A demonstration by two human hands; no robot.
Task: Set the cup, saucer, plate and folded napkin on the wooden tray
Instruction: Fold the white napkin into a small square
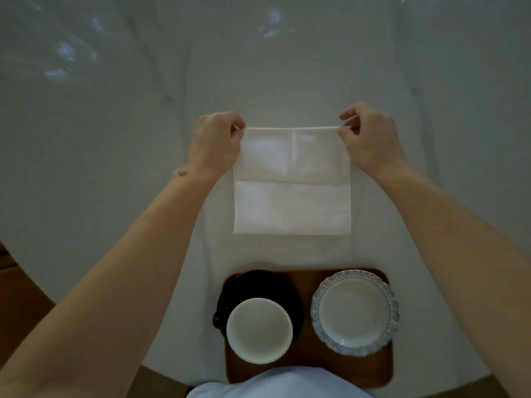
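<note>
Left hand (214, 142) and right hand (370, 139) each pinch a far corner of the napkin (292, 193) on the surface (115, 124), beyond the tray (307, 366).

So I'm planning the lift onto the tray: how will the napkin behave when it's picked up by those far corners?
The napkin is probably limp: it is thin cloth with soft creases, so it should hang and sag between the left hand and right hand. It looks light. Its fold may open, since only the far corners are pinched.
</note>
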